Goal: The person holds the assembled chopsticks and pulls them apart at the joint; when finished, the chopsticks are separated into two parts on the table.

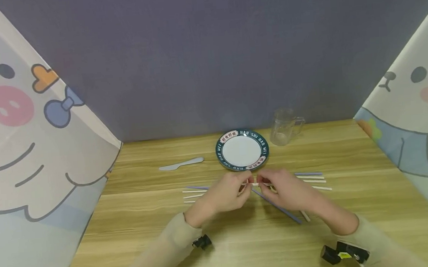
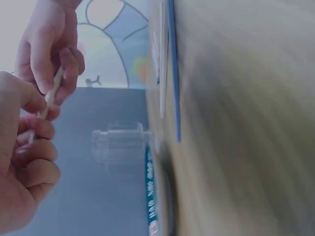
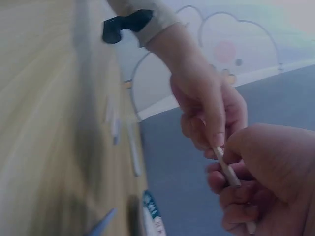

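Grey fabric backdrop fills the upper half of the frame, with cartoon-printed panels slanting in at both sides and a wood-grain tabletop across the lower half. At the centre you have one thin white stick raised off the wood, between your left hand and your right hand. Both are nearly closed — thumbs and curled fingers pinch the stick from either side, the fingertips close together. That short, two-sided hold probably gives you fine control over something so slim.

White sticks lie roughly parallel left of centre, and more white sticks lie right of centre; your hands hide the middle, so you cannot tell whether any run beneath. A blue-purple stick slants towards the lower right, out of line with those rows.

Beyond your hands, a green-rimmed plate sits near the backdrop, a pale knife to its left and a clear glass mug upright at its upper right — set back, it seems, so the near part of the tabletop suits close handwork.
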A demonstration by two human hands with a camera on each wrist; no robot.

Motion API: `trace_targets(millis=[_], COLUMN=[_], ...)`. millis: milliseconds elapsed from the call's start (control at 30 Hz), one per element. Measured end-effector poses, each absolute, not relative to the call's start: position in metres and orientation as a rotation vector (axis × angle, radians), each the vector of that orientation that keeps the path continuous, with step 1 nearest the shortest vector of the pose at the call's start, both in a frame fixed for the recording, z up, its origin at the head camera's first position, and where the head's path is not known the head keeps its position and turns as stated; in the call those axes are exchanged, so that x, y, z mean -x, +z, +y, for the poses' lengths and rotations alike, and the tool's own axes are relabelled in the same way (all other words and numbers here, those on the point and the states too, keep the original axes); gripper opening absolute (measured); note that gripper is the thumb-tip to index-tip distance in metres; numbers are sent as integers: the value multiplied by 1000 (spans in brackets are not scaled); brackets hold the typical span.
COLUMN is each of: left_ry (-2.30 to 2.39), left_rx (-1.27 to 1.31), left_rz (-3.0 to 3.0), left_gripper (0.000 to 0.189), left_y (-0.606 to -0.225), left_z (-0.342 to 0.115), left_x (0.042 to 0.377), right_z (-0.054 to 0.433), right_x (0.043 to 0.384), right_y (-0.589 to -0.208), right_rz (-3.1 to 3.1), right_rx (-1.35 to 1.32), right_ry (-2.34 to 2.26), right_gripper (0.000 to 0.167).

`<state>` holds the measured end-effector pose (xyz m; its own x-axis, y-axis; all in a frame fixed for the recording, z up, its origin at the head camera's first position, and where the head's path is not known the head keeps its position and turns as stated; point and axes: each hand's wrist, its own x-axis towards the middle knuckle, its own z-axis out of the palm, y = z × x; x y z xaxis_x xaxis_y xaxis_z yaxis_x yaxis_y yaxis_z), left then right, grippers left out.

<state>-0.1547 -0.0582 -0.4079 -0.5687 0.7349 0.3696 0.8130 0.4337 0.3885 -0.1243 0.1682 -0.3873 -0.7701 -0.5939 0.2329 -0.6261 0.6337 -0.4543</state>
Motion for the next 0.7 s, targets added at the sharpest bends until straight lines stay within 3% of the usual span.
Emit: trace_targets(millis=[700], left_ry=[-649], left_rx=[1415], left_rz=[-2431], left_gripper=[16], left_y=[-395], left_z=[-64], left_x=[151], right_z=[178], right_x=[131], right_y=[-377], right_rz=[-2743], right_rx=[-1251], right_ry=[864], right_gripper=[18])
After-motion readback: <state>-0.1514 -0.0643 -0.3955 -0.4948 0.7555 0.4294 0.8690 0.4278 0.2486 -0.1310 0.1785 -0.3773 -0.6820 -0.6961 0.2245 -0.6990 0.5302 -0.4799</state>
